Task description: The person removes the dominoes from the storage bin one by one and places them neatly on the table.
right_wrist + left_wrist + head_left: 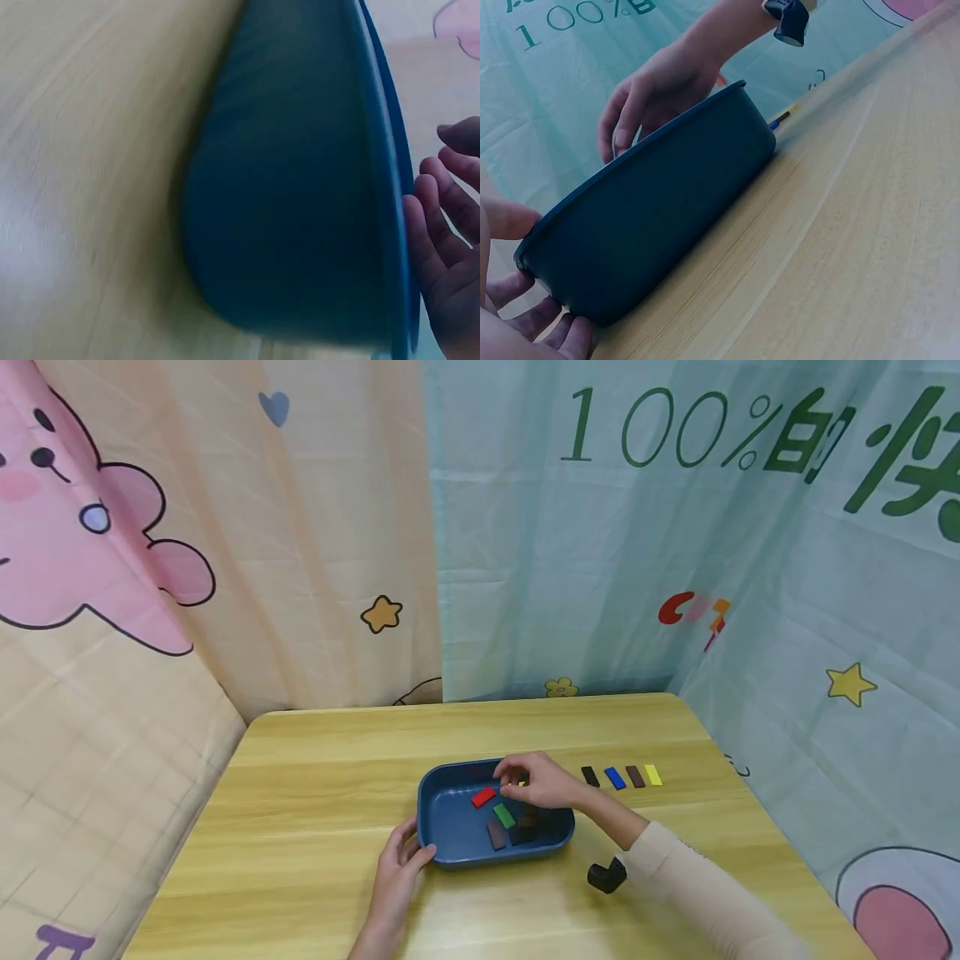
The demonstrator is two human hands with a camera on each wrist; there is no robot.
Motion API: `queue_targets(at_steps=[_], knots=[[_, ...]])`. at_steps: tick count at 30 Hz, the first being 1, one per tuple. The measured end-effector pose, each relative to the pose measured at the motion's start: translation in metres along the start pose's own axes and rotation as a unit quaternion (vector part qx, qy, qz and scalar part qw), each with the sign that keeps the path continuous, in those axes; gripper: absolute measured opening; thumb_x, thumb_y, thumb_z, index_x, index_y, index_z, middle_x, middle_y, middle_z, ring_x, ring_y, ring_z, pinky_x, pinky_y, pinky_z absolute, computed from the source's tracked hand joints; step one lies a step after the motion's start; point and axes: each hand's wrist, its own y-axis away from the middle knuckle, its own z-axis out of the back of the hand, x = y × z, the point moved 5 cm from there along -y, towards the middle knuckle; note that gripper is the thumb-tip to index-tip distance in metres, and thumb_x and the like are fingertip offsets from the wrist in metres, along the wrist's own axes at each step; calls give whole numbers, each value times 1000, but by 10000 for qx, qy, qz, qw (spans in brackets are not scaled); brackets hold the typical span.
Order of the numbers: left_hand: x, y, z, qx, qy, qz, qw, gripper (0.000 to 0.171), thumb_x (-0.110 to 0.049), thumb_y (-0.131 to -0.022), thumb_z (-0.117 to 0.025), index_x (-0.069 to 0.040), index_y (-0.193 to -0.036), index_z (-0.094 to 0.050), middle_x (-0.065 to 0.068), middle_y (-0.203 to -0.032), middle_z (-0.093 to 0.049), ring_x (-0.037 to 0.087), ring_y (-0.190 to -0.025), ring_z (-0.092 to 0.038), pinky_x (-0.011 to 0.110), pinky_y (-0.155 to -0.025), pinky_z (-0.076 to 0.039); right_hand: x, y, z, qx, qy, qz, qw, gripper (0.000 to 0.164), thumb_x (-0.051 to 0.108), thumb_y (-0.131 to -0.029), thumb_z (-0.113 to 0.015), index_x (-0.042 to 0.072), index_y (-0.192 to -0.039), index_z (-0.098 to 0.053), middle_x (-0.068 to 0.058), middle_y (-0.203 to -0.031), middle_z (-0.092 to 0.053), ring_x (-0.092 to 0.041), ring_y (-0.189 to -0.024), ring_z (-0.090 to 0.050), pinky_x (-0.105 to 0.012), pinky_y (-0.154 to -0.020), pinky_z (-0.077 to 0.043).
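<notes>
A dark blue rectangular bin [450, 862] stands on the table. My left hand [400, 864] grips its left end, thumb at the rim and fingers beneath it in the left wrist view. Inside lie a red block [483, 797], a green block [504, 816], a brown block [496, 836] and a black block [522, 835], all small and flat. My right hand [542, 781] hovers over the bin's far right part, fingers loosely bent; I see nothing between thumb and fingers in the right wrist view. Something yellow shows beside its fingers, mostly hidden.
Right of the bin, a spaced row holds a black block [590, 777], a blue block [615, 778], a brown block [635, 776] and a yellow block [653, 775]. A black device [607, 876] sits at the right wrist. Printed curtains [525, 568] surround the wooden table [300, 827].
</notes>
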Motion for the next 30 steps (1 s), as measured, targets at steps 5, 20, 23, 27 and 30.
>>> queue_targets(at_steps=[5, 20, 23, 27, 30], knots=[[1, 1, -2, 10, 67, -33, 10000, 56, -6, -100, -65, 2, -151, -44, 25, -155, -41, 40, -137, -45, 30, -100, -47, -1, -7, -18, 393, 165, 89, 9990, 22, 11, -96, -74, 1, -115, -71, 10, -91, -66, -7, -82, -62, -27, -76, -57], [-3, 0, -2, 119, 16, -242, 9996, 55, -4, -99, -65, 4, -149, -44, 26, -153, -44, 42, -137, -46, 20, -95, -47, -9, -13, -44, 1613, 960, 259, 9819, 38, 28, -85, -88, 9, -116, -75, 7, -105, -69, -3, -88, -60, -21, -80, -51], [-2, 0, -2, 145, -15, -167, 9998, 55, -5, -100, -65, 2, -150, -44, 25, -154, -43, 41, -138, -46, 20, -94, -46, -10, -12, -47, 1799, 1214, 336, 9756, 43, 31, -82, -91, 11, -117, -76, 6, -110, -68, -3, -94, -59, -21, -84, -50], [-1, 0, -1, 125, -47, -14, 9999, 56, -6, -99, -66, 0, -151, -44, 22, -154, -43, 39, -138, -46, 19, -94, -46, -10, -14, -51, 1871, 1430, 480, 9707, 44, 32, -81, -92, 11, -117, -78, 5, -113, -69, -3, -101, -59, -21, -88, -49], [-2, -1, 0, 112, -60, -3, 9999, 56, -5, -99, -66, 1, -151, -44, 22, -154, -42, 39, -139, -45, 18, -94, -45, -10, -17, -52, 1856, 1445, 548, 9704, 40, 31, -80, -92, 11, -113, -80, 6, -111, -70, -3, -103, -60, -20, -89, -49]])
